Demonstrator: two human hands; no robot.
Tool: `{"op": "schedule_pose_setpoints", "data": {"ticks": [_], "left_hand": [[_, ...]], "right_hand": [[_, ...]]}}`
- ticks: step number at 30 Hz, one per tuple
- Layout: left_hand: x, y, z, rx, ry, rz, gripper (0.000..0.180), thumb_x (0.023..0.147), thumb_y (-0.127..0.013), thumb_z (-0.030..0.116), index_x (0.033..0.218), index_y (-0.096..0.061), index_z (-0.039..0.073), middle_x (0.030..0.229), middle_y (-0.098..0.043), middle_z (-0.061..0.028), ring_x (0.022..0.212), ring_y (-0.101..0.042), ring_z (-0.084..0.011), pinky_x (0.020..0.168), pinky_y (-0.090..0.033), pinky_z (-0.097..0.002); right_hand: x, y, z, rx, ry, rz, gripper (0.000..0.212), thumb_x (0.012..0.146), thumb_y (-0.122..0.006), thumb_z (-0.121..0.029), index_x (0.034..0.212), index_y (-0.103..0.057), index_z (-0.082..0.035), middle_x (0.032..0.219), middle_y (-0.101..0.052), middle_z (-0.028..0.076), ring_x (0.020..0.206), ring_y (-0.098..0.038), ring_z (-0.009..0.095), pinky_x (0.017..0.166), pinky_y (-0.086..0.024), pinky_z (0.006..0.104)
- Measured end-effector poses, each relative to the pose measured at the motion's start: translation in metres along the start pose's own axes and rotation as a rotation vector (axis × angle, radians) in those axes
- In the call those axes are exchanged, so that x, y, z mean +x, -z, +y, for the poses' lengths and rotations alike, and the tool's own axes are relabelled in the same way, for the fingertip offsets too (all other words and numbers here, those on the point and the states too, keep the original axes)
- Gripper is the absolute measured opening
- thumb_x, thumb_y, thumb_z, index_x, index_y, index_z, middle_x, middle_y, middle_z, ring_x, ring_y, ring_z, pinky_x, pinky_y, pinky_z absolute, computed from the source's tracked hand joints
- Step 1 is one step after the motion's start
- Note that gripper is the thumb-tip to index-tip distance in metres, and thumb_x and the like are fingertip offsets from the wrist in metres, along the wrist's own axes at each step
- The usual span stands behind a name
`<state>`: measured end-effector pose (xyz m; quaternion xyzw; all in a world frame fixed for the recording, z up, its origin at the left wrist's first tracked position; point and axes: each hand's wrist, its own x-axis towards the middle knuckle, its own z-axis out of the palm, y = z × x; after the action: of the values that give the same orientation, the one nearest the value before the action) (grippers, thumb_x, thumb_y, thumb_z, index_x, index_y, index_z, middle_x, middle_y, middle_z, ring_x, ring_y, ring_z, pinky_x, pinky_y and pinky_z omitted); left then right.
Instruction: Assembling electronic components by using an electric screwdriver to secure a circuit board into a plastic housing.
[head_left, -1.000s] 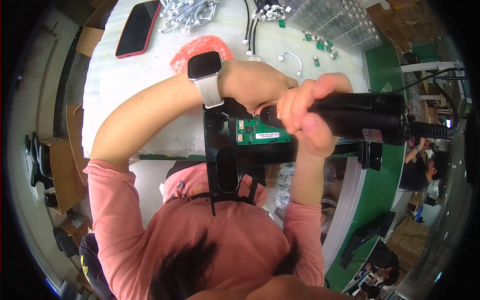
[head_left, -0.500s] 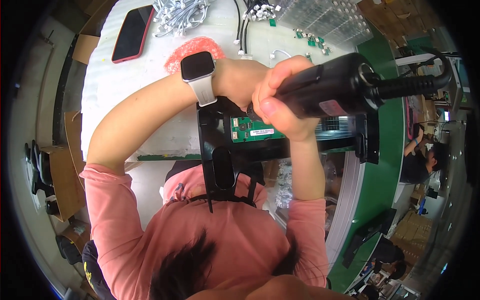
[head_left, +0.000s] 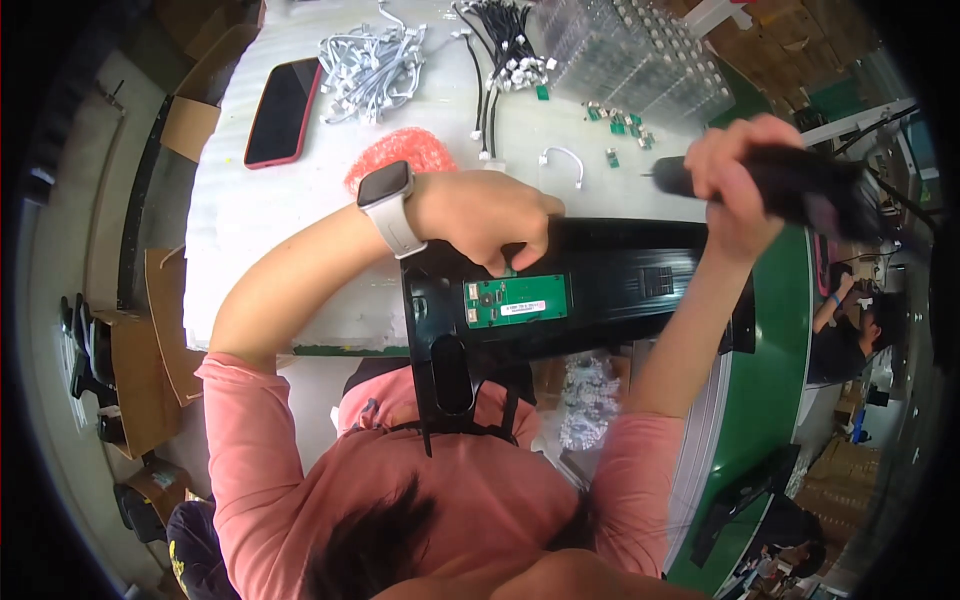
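Observation:
A black plastic housing (head_left: 620,250) lies across the near edge of the table, with a green circuit board (head_left: 525,292) set in its left half. My left hand (head_left: 485,222), wearing a white-banded watch (head_left: 392,205), reaches over the housing's far side. Its fingertips are closed in a pinch at the board's far edge; a green sliver shows there, but what they hold is unclear. Off to the right and above the housing, my right hand (head_left: 738,180) is wrapped around a black electric screwdriver (head_left: 815,190), slightly blurred, its tip pointing left.
A red-edged phone (head_left: 284,112), red bubble wrap (head_left: 405,153), white cables (head_left: 375,68) and black cables (head_left: 503,35) lie on the table. Beside clear plastic trays (head_left: 635,60) are several small green boards (head_left: 625,122). A co-worker (head_left: 850,325) sits far right.
My right hand has lifted the screwdriver away from the circuit board, rightward. The board is now uncovered. My left hand stays beside it, and the whole view has shifted slightly.

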<state>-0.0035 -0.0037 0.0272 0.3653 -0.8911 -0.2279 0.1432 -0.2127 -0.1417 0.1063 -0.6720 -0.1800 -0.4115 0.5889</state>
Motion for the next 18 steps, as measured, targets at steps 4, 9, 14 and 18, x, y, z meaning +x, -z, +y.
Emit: {"op": "schedule_pose_setpoints", "data": {"ticks": [4, 9, 14, 18], "left_hand": [[-0.007, 0.011, -0.021, -0.194, -0.021, 0.348, 0.016, 0.082, -0.070, 0.009, 0.095, -0.068, 0.000, 0.106, -0.065, -0.0134, 0.087, -0.066, -0.0314, 0.076, -0.052, -0.0381], [0.012, 0.028, -0.053, -0.233, 0.331, 0.547, 0.015, 0.082, -0.068, 0.005, 0.096, -0.067, -0.001, 0.098, -0.067, -0.0125, 0.091, -0.065, -0.0311, 0.076, -0.052, -0.0400], [0.063, 0.008, -0.091, 0.134, 0.154, 0.390, 0.015, 0.082, -0.069, 0.006, 0.096, -0.067, 0.000, 0.091, -0.067, -0.0129, 0.087, -0.066, -0.0295, 0.076, -0.052, -0.0392], [0.086, -0.005, -0.101, 0.207, -0.122, 0.302, 0.013, 0.082, -0.069, 0.007, 0.094, -0.068, 0.001, 0.086, -0.067, -0.0129, 0.078, -0.066, -0.0291, 0.071, -0.052, -0.0385]], "right_hand": [[-0.010, 0.076, 0.042, -1.333, -0.703, -0.067, 0.046, 0.076, -0.076, -0.017, 0.116, -0.062, 0.000, 0.093, -0.068, 0.015, 0.083, -0.066, 0.025, 0.080, -0.051, 0.0354], [-0.070, 0.142, 0.075, -1.552, -0.761, -0.232, 0.054, 0.073, -0.076, -0.016, 0.122, -0.060, -0.003, 0.096, -0.069, 0.018, 0.091, -0.068, 0.030, 0.080, -0.052, 0.0377], [-0.045, 0.078, 0.053, -1.569, -0.575, -0.070, 0.043, 0.078, -0.075, -0.016, 0.116, -0.063, -0.001, 0.099, -0.070, 0.018, 0.088, -0.068, 0.024, 0.078, -0.052, 0.0336], [-0.046, 0.038, 0.037, -1.110, -0.713, 0.083, 0.031, 0.083, -0.072, -0.017, 0.110, -0.067, -0.001, 0.089, -0.071, 0.015, 0.077, -0.068, 0.022, 0.069, -0.052, 0.0316]]}}
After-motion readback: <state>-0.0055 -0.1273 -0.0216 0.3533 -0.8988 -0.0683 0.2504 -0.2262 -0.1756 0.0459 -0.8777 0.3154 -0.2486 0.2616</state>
